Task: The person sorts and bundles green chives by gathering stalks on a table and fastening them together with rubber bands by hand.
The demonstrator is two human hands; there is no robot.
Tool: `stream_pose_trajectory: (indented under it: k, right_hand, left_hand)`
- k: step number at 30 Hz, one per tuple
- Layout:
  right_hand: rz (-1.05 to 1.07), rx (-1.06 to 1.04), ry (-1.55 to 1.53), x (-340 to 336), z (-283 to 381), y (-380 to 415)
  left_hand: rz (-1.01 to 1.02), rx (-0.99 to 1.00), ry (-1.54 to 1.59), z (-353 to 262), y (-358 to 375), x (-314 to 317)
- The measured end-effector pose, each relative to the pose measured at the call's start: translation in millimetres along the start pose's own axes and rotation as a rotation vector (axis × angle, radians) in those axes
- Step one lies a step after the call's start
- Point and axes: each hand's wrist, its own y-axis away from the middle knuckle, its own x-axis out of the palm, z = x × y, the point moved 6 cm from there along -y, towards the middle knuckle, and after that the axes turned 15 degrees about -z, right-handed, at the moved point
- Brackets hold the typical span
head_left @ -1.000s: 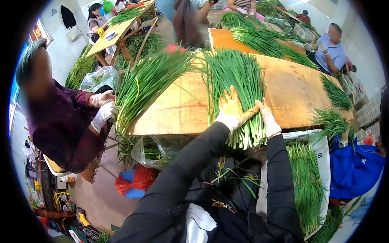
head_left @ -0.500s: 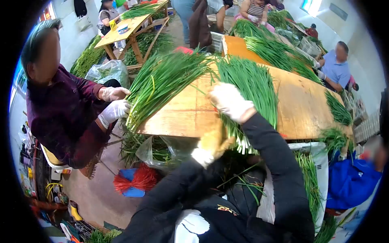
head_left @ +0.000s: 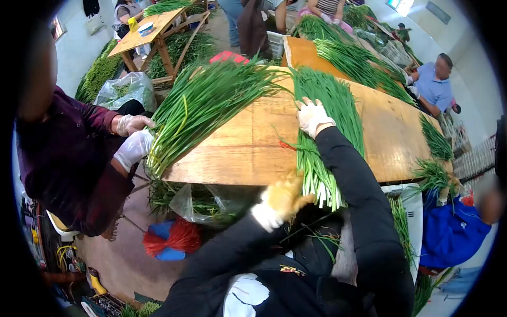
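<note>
A bunch of garlic chives [head_left: 334,119] lies across the wooden table [head_left: 227,158], its white stalk ends pointing towards me at the near edge. My right hand [head_left: 312,117], in a white glove, rests on the left side of the leaves with its fingers apart. Beside the white ends is my left hand [head_left: 288,196] in a yellowed glove, thumb out to the right and fingers slightly blurred. A thin red tie [head_left: 287,145] sits on the wood just left of the bunch. At left, a co-worker's gloved hands [head_left: 134,145] hold another chive bunch [head_left: 203,108].
Red strands [head_left: 184,235] lie over a blue object on the floor at left. A clear plastic bag [head_left: 195,203] hangs under the table edge. To the right stand a white crate [head_left: 412,211] with chives and a person in blue [head_left: 454,235]. More chives [head_left: 359,68] cover the far table.
My right hand has gone from a blurred sweep over the bunch to resting on its leaves. My left hand has moved slightly right and down, and the view has shifted.
</note>
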Motion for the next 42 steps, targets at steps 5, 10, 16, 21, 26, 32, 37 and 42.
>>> stream_pose_trajectory:
  k: [5,10,16,21,26,32,37,42]
  right_hand:
    - [0.087,-0.016,-0.076,-18,8,9]
    - [0.274,-0.096,-0.092,-24,13,24]
    - [0.179,-0.113,-0.153,-34,15,32]
    - [0.140,-0.098,-0.125,-33,15,36]
    - [0.002,-0.089,-0.218,-41,10,41]
    - [-0.771,0.056,-0.813,-96,-111,110]
    - [-0.389,0.478,-0.763,9,-217,210]
    - [-0.393,0.513,-0.787,-1,-164,274]
  left_hand:
    - [-0.173,-0.410,0.415,69,-30,-55]
    - [0.192,-0.813,1.224,110,-29,-21]
    - [-0.032,-0.276,0.077,84,-79,-34]
    - [-0.159,-0.230,-0.179,87,-85,-10]
    - [-0.145,-0.277,0.024,77,-89,-22]
    - [-0.151,-0.186,0.159,109,-105,11]
    - [-0.036,-0.020,0.134,112,-122,21]
    - [-0.142,-0.072,0.137,92,-110,-2]
